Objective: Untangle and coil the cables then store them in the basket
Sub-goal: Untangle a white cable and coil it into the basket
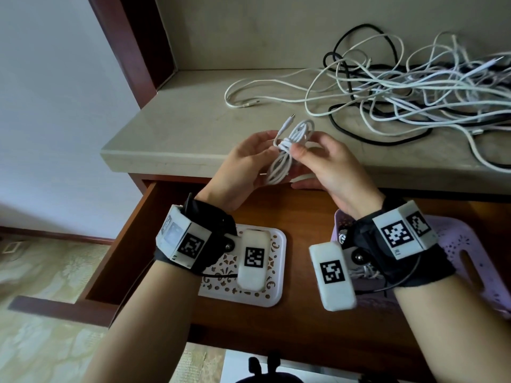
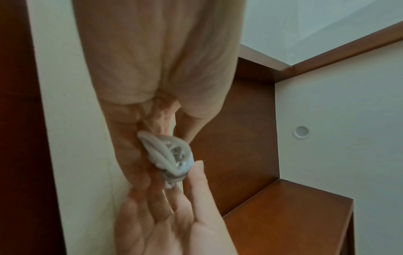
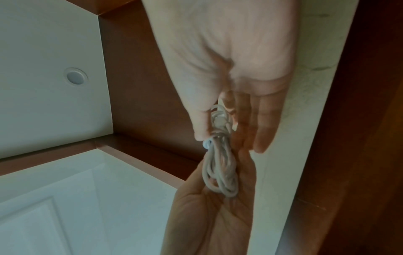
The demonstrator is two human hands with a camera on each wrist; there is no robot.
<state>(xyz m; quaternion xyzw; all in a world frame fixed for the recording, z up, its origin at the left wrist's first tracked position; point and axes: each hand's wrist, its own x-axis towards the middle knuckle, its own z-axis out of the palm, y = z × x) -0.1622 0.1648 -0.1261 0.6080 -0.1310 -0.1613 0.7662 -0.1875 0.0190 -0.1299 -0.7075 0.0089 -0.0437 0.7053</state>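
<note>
Both hands meet above the front edge of the table (image 1: 171,125), sharing one small coiled white cable (image 1: 287,150) between them. The left hand (image 1: 249,164) lies palm up with its fingers loosely curved under the lower loops, cradling the bundle so the turns cannot spring apart, while the right hand (image 1: 329,167) pinches the bundle at its wrapped waist between thumb and fingertips, most likely to tighten or tuck the last turns that bind it. One plug end (image 1: 289,119) sticks up free above the wrap, so the binding seems not quite finished. From the right wrist the coil (image 3: 220,172) shows as a long narrow hank resting on the other palm; from the left wrist it (image 2: 167,155) appears end on, a tight knot of loops pressed between both sets of fingers. Farther back and to the right on the table sprawls the tangled heap of cables (image 1: 420,87), white strands laced with black ones, not yet sorted. Holding the work directly over the open drawer (image 1: 298,322) makes sense: the purple basket (image 1: 470,261) sits in it just under the right wrist, so the finished coil need only be lowered a short way. Some pale cable seems to lie in that basket already, though the wrist hides most of it. A white perforated tray (image 1: 273,272) rests in the drawer under the left wrist.
</note>
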